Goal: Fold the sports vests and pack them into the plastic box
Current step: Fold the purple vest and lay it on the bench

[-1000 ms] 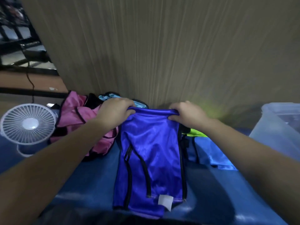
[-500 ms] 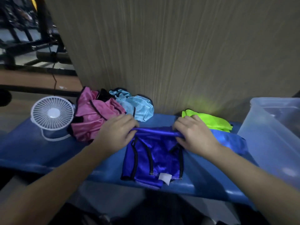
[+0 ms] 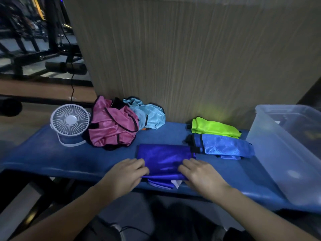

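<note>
Head view shows the purple vest [image 3: 164,158] now doubled over on the blue counter [image 3: 43,153]: a second ago it hung full length from both hands by its top edge, and since then that edge has come down to the near hem, leaving a short flat rectangle. The left hand [image 3: 126,173] and the right hand [image 3: 202,173] rest on the near corners of the purple vest, fingers laid forward and nearly straight, pressing rather than pinching; each grip looks released, palm down on the cloth. A white label [image 3: 176,183] peeks from under the fold at the near edge.

Just right of the purple vest lie a folded blue vest [image 3: 225,146] and, behind it, a folded green vest [image 3: 215,127]. Farther right of the purple vest stands the plastic box [image 3: 278,153]. Left and behind the purple vest sit a crumpled pink vest [image 3: 111,129] and a light-blue vest [image 3: 149,116], beside a small white fan [image 3: 70,120].

So this fold seems nearly done; two vests await folding, and I see none of the folded ones packed.
</note>
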A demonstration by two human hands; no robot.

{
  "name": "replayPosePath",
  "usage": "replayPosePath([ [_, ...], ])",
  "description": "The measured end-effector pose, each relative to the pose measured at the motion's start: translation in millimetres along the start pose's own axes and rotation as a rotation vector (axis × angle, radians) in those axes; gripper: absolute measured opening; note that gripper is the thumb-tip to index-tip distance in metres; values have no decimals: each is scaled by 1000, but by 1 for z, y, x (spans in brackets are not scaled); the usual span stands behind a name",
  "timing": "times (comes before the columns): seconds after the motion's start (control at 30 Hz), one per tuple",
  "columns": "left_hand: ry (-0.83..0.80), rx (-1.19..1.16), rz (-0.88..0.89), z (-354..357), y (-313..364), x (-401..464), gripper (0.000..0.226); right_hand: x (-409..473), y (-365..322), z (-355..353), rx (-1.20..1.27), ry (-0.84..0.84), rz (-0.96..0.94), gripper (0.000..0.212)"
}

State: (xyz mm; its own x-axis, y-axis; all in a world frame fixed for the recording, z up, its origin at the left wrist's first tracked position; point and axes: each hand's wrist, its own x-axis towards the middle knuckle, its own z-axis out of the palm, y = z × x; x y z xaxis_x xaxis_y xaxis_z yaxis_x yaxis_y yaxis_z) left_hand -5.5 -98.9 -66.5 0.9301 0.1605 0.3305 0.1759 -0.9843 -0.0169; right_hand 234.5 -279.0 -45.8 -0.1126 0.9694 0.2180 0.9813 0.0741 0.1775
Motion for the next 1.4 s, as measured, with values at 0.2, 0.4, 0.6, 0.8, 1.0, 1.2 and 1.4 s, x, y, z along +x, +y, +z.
replayPosePath([
  [0.2, -41, -145, -73, -2, 1, -9, 31, -17, 2, 3, 162, -106, 28, 42],
  [0.4, 129, -150, -190, 2, 6, 28, 18, 8, 5, -2, 126, 186, 169, 36],
  [0.6, -39, -199, -319, 26, 7, 57, 66, 22, 10, 28, 161, 37, 270, 71],
  [0.8, -255, -137, -356, 51, -9, 46, 100, 17, 9, 43, 191, -127, 289, 92],
  [1.0, -270, -121, -391, 53, -9, 44, 92, 13, 5, 49, 221, -219, 334, 103],
  [1.2, -280, -102, -400, 51, -7, 43, 89, 14, 3, 47, 227, -242, 355, 97],
  [1.4, -265, -232, -434, 44, -10, 46, 94, 16, 5, 38, 332, -216, 379, 102],
])
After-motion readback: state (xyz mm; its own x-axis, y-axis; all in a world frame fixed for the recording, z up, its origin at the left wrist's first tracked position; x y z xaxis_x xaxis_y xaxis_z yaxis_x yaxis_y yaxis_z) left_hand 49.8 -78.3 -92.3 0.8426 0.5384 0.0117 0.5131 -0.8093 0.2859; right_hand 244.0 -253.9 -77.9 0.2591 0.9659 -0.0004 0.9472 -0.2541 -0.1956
